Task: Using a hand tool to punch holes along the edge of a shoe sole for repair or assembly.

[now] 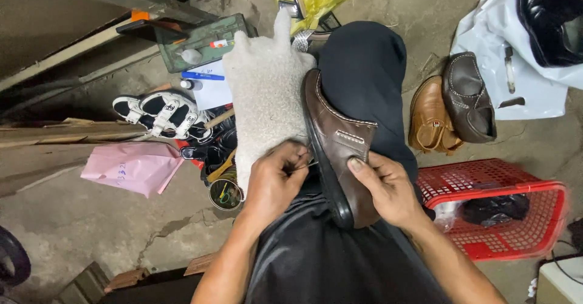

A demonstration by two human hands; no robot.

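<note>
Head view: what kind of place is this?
Probably a small shoe-repair spot on a bare concrete floor. The left hand and right hand work on a brown shoe held on the lap; more shoes wait alongside, and a green toolbox sits nearby.

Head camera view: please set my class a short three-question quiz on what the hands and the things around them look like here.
1. True or false: the right hand rests on the brown shoe lying on the person's lap.
2. What does the left hand pinch beside the shoe's sole?
A. a brush
B. a thin needle
C. a hammer
3. Fill in: the red basket stands on the person's ____ side.

Key
1. True.
2. B, the thin needle; the left hand also touches the pale fleece cloth.
3. Right; two more brown shoes lie on the floor beyond it.
</note>
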